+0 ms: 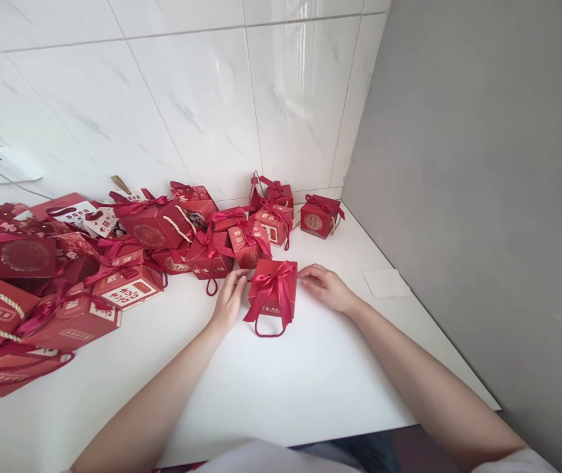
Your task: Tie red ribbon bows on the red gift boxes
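A red gift box (288,272) with a ribbon bow on top stands upright on the white table (320,381), its dark red cord handle lying toward the front. My left hand (232,295) is at the box's left side, fingers apart, fingertips close to its edge. On the opposite side, my right hand (326,287) has its fingers spread and slightly bent, the fingertips at the box's right edge. Neither hand is wrapped round the box; whether the fingertips touch it is hard to tell.
Many red boxes with ribbons (128,279) are heaped along the left and back. One red box (319,217) stands apart at the back corner. A white paper (386,283) lies at the right, beside a grey panel (478,164). Behind is a tiled wall (192,98).
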Demonstrator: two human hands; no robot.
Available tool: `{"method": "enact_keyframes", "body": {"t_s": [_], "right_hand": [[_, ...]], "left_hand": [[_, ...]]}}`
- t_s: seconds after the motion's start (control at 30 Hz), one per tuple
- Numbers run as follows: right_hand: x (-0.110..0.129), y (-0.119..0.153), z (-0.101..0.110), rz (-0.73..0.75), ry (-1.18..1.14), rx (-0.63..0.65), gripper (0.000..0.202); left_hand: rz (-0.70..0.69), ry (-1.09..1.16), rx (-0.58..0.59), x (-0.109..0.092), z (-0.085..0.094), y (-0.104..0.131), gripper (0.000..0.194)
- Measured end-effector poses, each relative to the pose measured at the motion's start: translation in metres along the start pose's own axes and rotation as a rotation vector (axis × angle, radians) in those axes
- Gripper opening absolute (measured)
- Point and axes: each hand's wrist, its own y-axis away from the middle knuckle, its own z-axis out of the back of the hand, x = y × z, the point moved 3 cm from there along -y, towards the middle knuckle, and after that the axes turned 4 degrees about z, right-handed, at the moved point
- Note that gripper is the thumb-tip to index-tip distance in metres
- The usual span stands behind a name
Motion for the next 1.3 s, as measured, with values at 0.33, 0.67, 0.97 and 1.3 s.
{"method": "enact_keyframes", "body": {"t_s": [0.33,0.67,0.97,1.3], "right_hand": [[0.006,0.001,0.000,0.017,0.036,0.015,0.019],[0.003,0.004,-0.003,0.028,0.087,0.042,0.016],[0.006,0.004,-0.003,0.016,0.092,0.022,0.016],[0.021,0.011,0.000,0.007,0.170,0.019,0.018]], "left_hand": [[-0.007,0.011,0.034,0.001,0.005,0.000,0.033],[-0.005,0.025,0.060,0.010,0.003,0.002,0.028],[0.053,0.015,0.061,0.004,0.004,0.008,0.028],[-0.005,0.019,-0.057,-0.007,0.010,0.012,0.015]]}}
